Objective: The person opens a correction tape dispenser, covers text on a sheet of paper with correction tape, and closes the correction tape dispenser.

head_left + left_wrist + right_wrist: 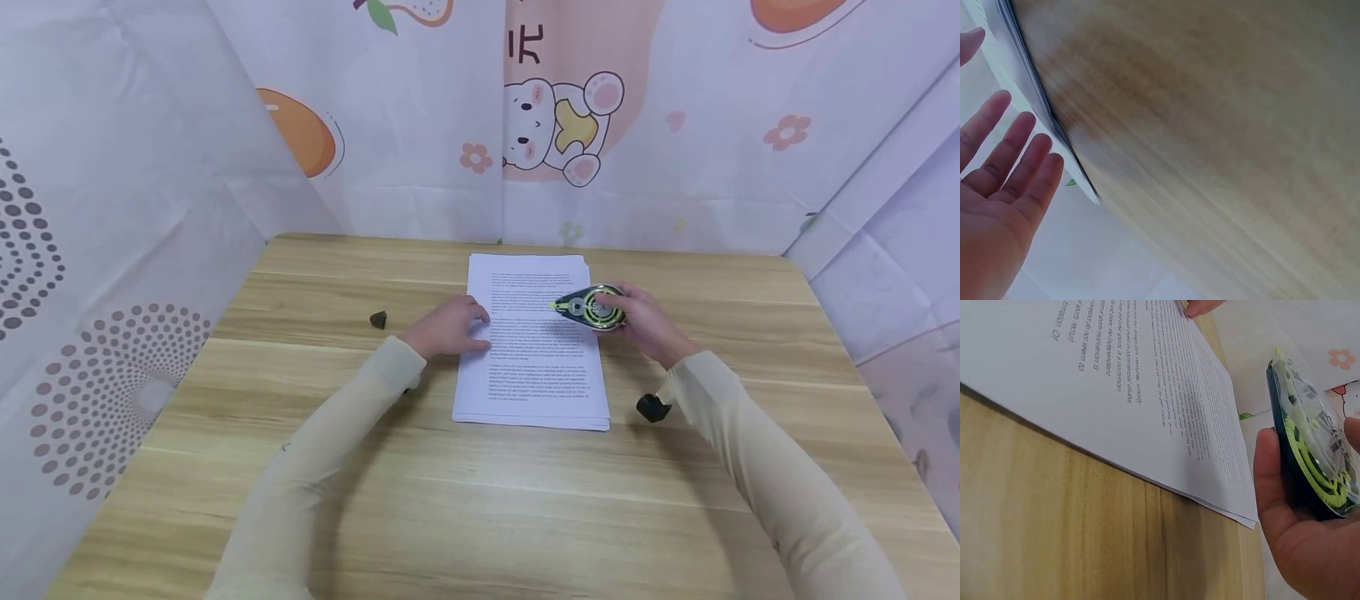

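A stack of printed paper sheets [532,375] lies on the table, text side up. My right hand [643,321] grips a correction tape dispenser [596,307], dark with yellow-green gears under a clear shell. Its narrow tip points left over the upper right part of the page. In the right wrist view the dispenser [1313,437] sits between thumb and fingers, raised above the sheets. My left hand [450,325] is at the stack's left edge, holding nothing. The left wrist view shows its fingers [1013,156] loosely extended beside the paper edge; whether they touch it I cannot tell.
A small dark piece [378,320] lies on the wooden table [480,508] left of the stack. A black object [653,407] is beside my right cuff. Behind the table's far edge hangs a printed curtain [420,167].
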`<state>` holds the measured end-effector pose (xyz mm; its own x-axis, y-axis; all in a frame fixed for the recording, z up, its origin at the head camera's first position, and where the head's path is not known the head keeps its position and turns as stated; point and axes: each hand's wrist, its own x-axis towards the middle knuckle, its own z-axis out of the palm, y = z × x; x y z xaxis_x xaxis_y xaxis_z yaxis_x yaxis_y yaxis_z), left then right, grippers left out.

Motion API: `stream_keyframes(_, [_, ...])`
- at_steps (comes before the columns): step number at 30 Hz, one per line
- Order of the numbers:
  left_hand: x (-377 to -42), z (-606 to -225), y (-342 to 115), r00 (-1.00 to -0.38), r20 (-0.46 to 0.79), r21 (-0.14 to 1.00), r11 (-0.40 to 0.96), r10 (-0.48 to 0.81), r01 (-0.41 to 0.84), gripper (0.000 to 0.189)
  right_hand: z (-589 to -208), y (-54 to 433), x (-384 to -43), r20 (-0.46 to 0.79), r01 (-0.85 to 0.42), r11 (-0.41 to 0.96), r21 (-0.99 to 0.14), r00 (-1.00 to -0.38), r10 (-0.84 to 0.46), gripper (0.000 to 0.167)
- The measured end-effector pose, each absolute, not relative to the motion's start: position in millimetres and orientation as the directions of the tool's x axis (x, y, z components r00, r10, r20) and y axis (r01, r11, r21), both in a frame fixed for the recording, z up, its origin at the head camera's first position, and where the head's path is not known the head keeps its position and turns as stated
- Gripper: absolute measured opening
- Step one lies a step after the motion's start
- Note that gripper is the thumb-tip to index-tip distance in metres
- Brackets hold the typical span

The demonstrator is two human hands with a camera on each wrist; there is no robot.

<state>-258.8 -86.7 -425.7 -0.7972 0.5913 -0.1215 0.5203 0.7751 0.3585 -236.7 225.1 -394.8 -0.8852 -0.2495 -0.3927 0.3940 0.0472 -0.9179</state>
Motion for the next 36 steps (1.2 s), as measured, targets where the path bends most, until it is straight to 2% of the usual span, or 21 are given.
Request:
stream_keyframes(14, [-260, -428, -87, -0.779, -0.159, 0.330, 0.776, 0.606, 0.537, 0.044, -394, 221, -240, -0.398, 0.384, 0.104, -0.918, -0.883, -0.248, 0.058])
stream_keyframes(23, [-258, -423, -85, -0.782, -0.189, 0.346, 0.786, 0.594, 0.513, 0.044, -400, 216, -246, -0.376, 0.316, 0.299, -0.901, -0.910, -0.172, 0.056])
stream_keyframes(36, [-256, -424, -86, -0.772, -0.155, 0.376, 0.760, 0.616, 0.531, 0.043, -406, 205, -254, -0.297, 0.198, 0.417, -0.887, -0.937, -0.185, 0.051])
